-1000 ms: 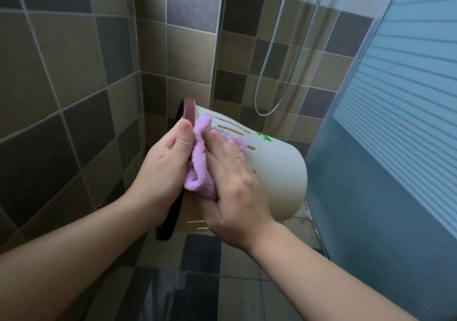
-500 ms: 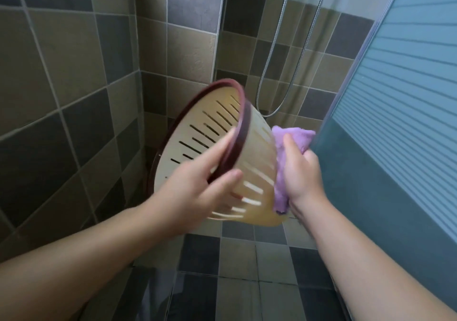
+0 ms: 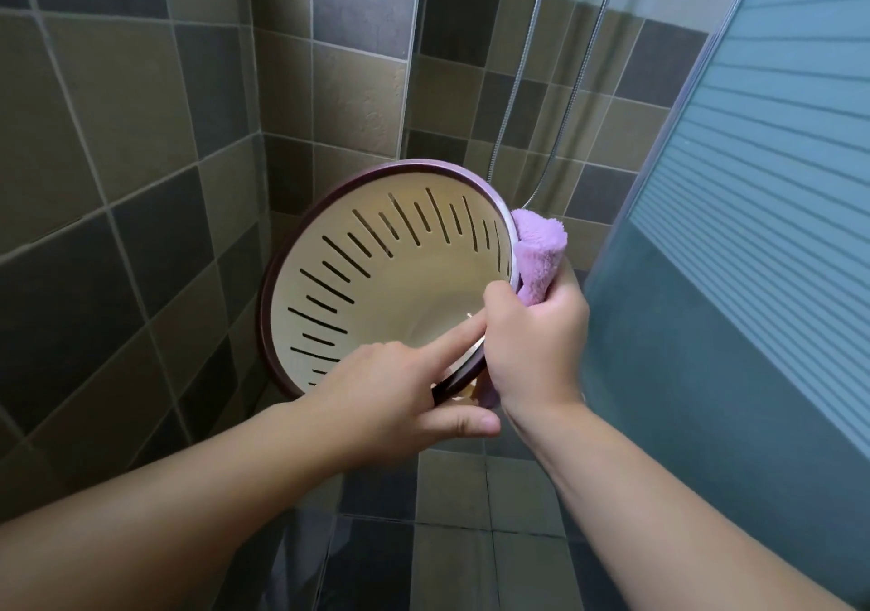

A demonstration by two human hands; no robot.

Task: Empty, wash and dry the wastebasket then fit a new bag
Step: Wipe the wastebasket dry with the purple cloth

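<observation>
The left hand's fingers (image 3: 452,335) pinch the wastebasket (image 3: 376,276) rim; the right hand (image 3: 536,337) clutches the purple cloth (image 3: 539,253) against its outer wall. The basket has swung mouth-up toward the camera, so exterior drying seems nearly done, the interior next.

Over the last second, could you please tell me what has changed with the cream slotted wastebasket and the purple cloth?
The cream slotted wastebasket was turned from side-on until its open mouth faces the camera. The purple cloth, in the right hand, moved from the outer wall to the rim's right edge. The left hand shifted to the near rim. Both hands still hold on; the tiled shower is unchanged.
</observation>
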